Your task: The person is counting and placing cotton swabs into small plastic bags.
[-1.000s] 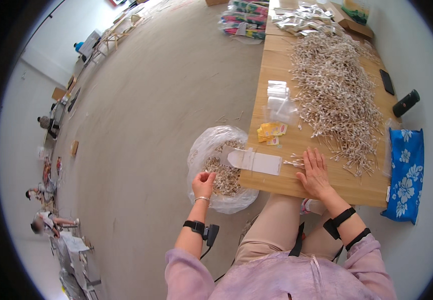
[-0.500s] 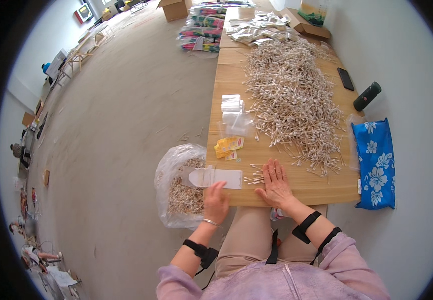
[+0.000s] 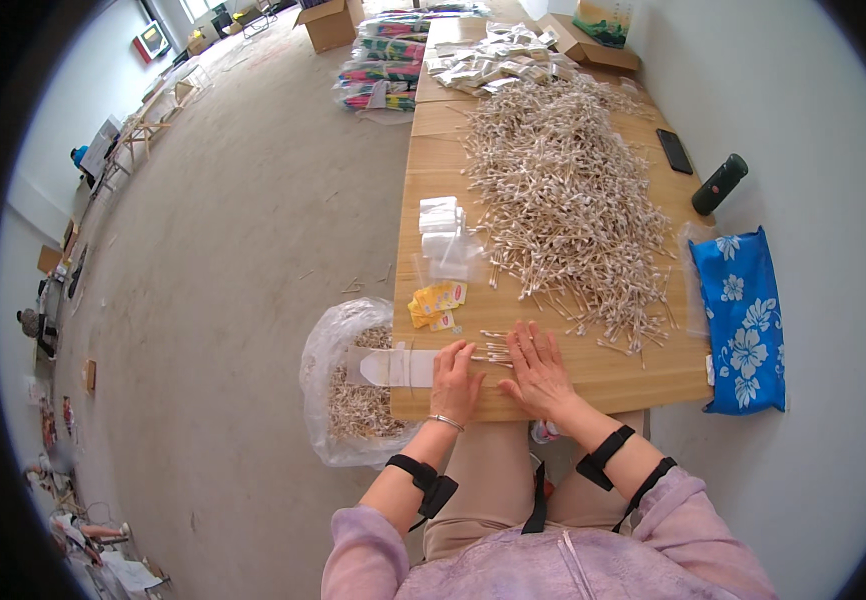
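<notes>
My left hand (image 3: 456, 378) rests palm down on the near edge of the wooden table (image 3: 643, 385), its fingers spread and touching a flat white card (image 3: 393, 366) that sticks out over the table's left edge. My right hand (image 3: 538, 368) lies flat beside it, fingers apart, over a small bunch of cotton swabs (image 3: 494, 350). A large heap of cotton swabs (image 3: 563, 200) covers the table's middle just beyond my hands. Neither hand grips anything.
A clear plastic bag (image 3: 348, 385) holding swabs stands on the floor left of the table. Small yellow packets (image 3: 438, 304) and clear bags (image 3: 443, 235) lie on the table. A blue flowered cloth (image 3: 743, 320), dark cylinder (image 3: 718, 184) and phone (image 3: 674, 150) sit right. Boxes and packets are at the far end.
My left hand rose from the plastic bag at the table's left side and came onto the table by the white card. The right hand stayed on the swabs.
</notes>
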Tool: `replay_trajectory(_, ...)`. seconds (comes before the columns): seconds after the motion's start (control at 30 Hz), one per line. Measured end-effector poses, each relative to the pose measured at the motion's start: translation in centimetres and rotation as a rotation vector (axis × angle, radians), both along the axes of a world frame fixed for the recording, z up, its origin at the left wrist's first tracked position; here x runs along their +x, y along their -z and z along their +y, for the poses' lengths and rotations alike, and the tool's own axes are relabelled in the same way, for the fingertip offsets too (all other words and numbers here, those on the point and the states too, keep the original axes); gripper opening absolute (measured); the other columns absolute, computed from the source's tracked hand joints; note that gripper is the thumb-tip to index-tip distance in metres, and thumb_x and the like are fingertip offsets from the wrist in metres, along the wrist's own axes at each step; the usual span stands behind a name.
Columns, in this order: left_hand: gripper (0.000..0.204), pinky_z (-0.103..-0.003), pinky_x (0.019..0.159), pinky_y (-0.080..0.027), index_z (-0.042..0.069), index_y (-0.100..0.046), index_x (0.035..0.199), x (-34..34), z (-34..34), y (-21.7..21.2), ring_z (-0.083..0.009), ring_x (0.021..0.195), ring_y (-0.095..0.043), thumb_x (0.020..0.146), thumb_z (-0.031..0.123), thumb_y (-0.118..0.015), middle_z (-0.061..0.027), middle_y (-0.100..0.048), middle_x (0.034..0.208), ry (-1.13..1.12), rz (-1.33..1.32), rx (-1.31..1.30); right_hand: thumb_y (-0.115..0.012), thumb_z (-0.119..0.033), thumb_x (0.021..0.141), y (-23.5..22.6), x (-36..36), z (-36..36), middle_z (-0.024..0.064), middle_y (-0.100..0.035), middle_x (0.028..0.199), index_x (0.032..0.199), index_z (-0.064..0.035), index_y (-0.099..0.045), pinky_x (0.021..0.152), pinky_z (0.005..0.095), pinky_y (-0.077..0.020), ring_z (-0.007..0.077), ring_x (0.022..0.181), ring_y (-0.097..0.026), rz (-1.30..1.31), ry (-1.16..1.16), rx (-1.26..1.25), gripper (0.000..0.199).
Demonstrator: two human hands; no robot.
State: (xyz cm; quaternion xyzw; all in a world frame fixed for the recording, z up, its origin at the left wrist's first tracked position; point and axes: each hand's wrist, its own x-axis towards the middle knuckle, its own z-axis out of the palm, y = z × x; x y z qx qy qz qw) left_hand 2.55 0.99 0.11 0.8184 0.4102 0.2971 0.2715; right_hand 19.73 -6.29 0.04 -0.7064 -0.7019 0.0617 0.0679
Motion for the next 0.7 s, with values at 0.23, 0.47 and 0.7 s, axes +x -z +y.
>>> replay_trajectory(0.23, 0.043, -0.043, 0.099, -0.039, 0.006, -0.06, 0.112, 0.1, -0.3, 2.0, -0.0346, 0.115, -0.045, 0.071, 0.003, -0.072, -0.0147, -0.05, 0.122, 0.022, -0.032, 0.049, -0.056, -0.043, 0.086, -0.6, -0.6, -0.9, 0.0143, -0.026, 0.148, 0.139, -0.0062, -0.037, 0.113, 0.0489, -0.0126, 0.0316, 0.14, -0.017, 0.032, -0.024, 0.094, 0.067)
replay_trajectory(0.47, 0.047, -0.043, 0.101, -0.038, 0.005, -0.056, 0.114, 0.1, -0.3, 1.9, -0.035, 0.117, -0.045, 0.07, 0.004, -0.073, -0.0155, -0.05, 0.124, -0.061, -0.096, 0.008, -0.069, -0.016, 0.073, -2.3, 0.2, 3.3, 0.0058, -0.055, 0.101, 0.084, -0.0119, -0.065, 0.091, 0.0392, -0.0369, 0.0251, 0.104, -0.048, 0.285, 0.064, 0.206, 0.013)
replay_trajectory(0.7, 0.054, -0.042, 0.101, -0.038, 0.004, -0.053, 0.119, 0.0, -0.3, 1.5, -0.0346, 0.116, -0.046, 0.07, 0.006, -0.075, -0.0151, -0.05, 0.125, -0.072, -0.141, -0.016, -0.066, -0.015, 0.074, -2.0, 0.2, 4.7, 0.007, -0.054, 0.095, 0.081, -0.0087, -0.065, 0.087, 0.038, -0.0389, 0.0251, 0.1, -0.049, 0.14, -0.027, 0.115, 0.01)
